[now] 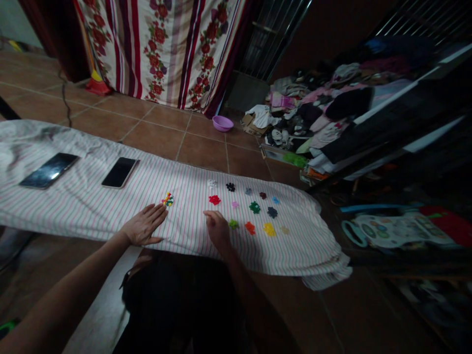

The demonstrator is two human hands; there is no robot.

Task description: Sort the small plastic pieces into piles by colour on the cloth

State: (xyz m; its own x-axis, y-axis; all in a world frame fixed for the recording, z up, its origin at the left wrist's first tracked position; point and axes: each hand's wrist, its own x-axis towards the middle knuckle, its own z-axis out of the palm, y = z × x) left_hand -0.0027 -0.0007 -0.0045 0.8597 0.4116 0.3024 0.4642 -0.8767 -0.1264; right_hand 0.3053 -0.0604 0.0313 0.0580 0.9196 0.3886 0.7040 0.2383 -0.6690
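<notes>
My left hand (145, 225) lies flat on the striped cloth, fingers stretched out. Its fingertips reach the edge of a small cluster of mixed red, yellow, green and white pieces (168, 199). Farther right, my right hand (217, 227) is closed above the cloth, thumb and forefinger together; whatever they hold, if anything, is too small to see. Near it are little colour-sorted piles: red pieces (214, 200), light green pieces (233, 224), orange pieces (250, 227), yellow pieces (269, 229), dark green pieces (254, 207) and black pieces (230, 187), among several others.
A phone (120, 172) and a larger dark-screened device (49, 170) lie on the left of the striped cloth (191, 236). Beyond the table, a purple basin (222, 123) stands on the tiled floor before a floral curtain (158, 49). Heaped clothes (309, 108) are at the right.
</notes>
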